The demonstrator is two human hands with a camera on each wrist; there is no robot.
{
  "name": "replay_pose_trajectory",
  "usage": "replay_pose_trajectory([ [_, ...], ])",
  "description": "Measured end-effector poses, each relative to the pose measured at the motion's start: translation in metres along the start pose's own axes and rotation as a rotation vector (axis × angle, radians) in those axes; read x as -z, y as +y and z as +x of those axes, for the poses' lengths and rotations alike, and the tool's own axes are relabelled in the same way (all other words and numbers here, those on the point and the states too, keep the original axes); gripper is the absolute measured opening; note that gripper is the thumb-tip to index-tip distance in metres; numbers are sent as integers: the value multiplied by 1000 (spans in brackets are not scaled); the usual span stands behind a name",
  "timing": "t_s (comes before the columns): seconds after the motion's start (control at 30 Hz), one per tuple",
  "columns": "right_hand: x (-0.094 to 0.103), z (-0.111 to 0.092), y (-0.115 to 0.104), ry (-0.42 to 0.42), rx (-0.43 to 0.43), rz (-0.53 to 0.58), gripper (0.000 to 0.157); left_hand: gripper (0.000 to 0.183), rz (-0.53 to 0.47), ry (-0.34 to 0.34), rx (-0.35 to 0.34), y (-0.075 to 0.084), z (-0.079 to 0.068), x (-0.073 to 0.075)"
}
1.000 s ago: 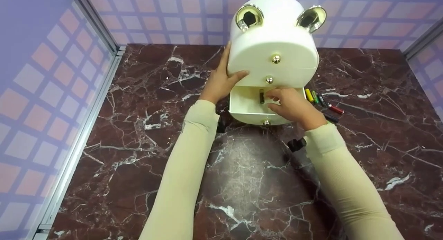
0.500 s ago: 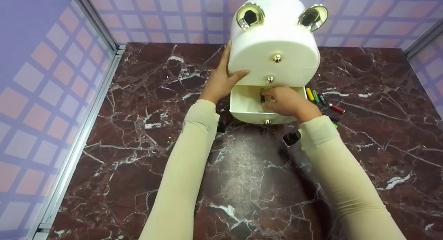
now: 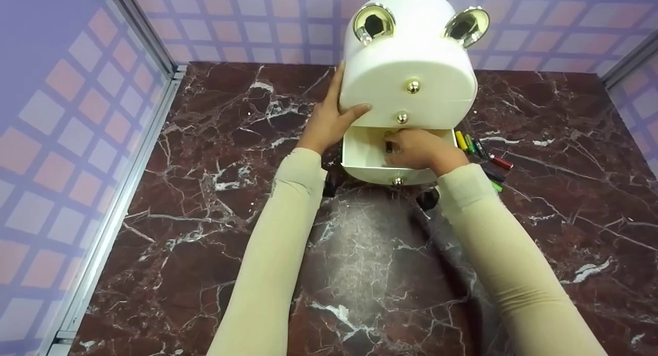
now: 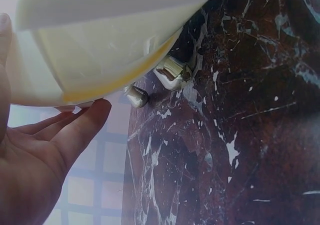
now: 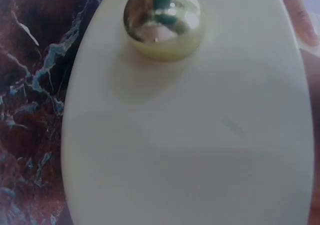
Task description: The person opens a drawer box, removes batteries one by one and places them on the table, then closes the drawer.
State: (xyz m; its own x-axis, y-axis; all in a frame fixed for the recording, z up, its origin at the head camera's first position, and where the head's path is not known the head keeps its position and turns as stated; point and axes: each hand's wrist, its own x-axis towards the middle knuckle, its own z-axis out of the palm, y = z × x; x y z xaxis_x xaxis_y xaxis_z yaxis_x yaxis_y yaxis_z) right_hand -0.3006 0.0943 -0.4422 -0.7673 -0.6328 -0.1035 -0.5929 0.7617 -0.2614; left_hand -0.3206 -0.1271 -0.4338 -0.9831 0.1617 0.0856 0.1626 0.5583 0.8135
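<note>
A white rounded drawer box (image 3: 411, 48) has its bottom drawer (image 3: 362, 149) pulled out. Against the box's left side lies my left hand (image 3: 326, 122), fingers straight along the wall and thumb on the front; the left wrist view shows the same hand (image 4: 45, 160) beside the curved shell. My right hand (image 3: 424, 149) reaches into the drawer and pinches a small dark battery (image 3: 389, 147), partly hidden by the fingers. In the right wrist view the drawer front (image 5: 190, 135) and its gold knob (image 5: 162, 22) fill the picture, hiding that hand's fingertips.
Right of the box, several batteries lie on the dark marble table (image 3: 216, 191), among them a yellow one (image 3: 461, 141) and a red one (image 3: 500, 161). Two shiny ear-shaped pieces (image 3: 374, 23) stick out from the box top. Checked walls (image 3: 247, 27) stand behind and at the sides.
My right hand has moved slightly left in the drawer, and its fingers have closed on the battery. My left hand has kept its place on the box.
</note>
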Motion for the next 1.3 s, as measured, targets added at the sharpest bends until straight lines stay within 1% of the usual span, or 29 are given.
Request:
replay_pose_trajectory([
  [0.1,-1,4,0,-11,7,-31,23,101,3,1,4,1,0,0],
  [0.27,-3,7,1,-20,20,-33,21,102,7,2,-1,1,0,-1],
  [0.4,-5,6,3,1,77,-38,18,102,1,4,-11,0,0,-2],
  [0.5,-5,4,4,19,109,-7,12,102,-5,5,-12,0,-1,-2],
  [0.63,-7,2,5,44,91,37,5,101,-11,5,4,-1,0,-3],
  [0.7,-8,2,5,59,76,39,4,101,-12,2,9,-2,0,-3],
  [0.8,-10,2,5,74,60,31,7,102,-18,-4,10,-2,1,-4],
  [0.9,-11,2,6,80,51,46,4,102,-26,-3,10,-3,1,-4],
  [0.93,-11,3,7,78,48,57,6,101,-29,-3,11,-3,1,-4],
  [1.0,-10,3,9,66,42,83,14,101,-29,-2,13,-3,1,-3],
  [1.13,-8,1,12,25,24,139,26,101,-24,-1,13,-3,0,-3],
  [1.2,-7,-1,13,16,30,147,29,101,-21,0,15,-3,0,-3],
  [1.3,-5,-2,14,20,60,136,30,102,-26,-2,12,-4,0,-3],
])
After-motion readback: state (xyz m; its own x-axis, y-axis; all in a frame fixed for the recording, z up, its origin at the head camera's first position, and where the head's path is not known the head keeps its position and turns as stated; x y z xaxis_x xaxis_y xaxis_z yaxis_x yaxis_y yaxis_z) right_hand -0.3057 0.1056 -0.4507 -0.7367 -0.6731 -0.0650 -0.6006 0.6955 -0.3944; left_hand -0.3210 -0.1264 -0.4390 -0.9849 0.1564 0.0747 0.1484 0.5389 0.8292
